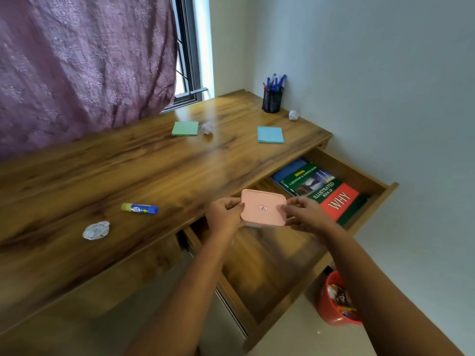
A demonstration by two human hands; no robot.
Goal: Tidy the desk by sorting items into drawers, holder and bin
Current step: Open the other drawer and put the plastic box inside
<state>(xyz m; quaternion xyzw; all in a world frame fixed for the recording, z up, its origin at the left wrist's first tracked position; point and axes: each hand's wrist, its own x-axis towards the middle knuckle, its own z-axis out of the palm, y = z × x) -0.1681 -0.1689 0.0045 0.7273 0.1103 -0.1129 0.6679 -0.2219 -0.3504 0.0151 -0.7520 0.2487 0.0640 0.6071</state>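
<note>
Both my hands hold a small pink lidded box (263, 207) above the near open drawer (264, 268). My left hand (225, 217) pinches its left edge and my right hand (307, 214) pinches its right edge. On the wooden desk (144, 173) lie a blue glue stick (140, 208), a green sticky-note pad (185, 128), a blue sticky-note pad (270, 134) and three crumpled paper balls (96, 230) (207, 128) (293, 115). A black mesh pen holder (272, 100) with several pens stands at the far corner.
The far open drawer (359, 176) holds books (321, 188). A red bin (334, 301) with scraps stands on the floor to the right, below the drawers. A purple curtain (82, 60) hangs behind the desk beside a window. A white wall runs along the right.
</note>
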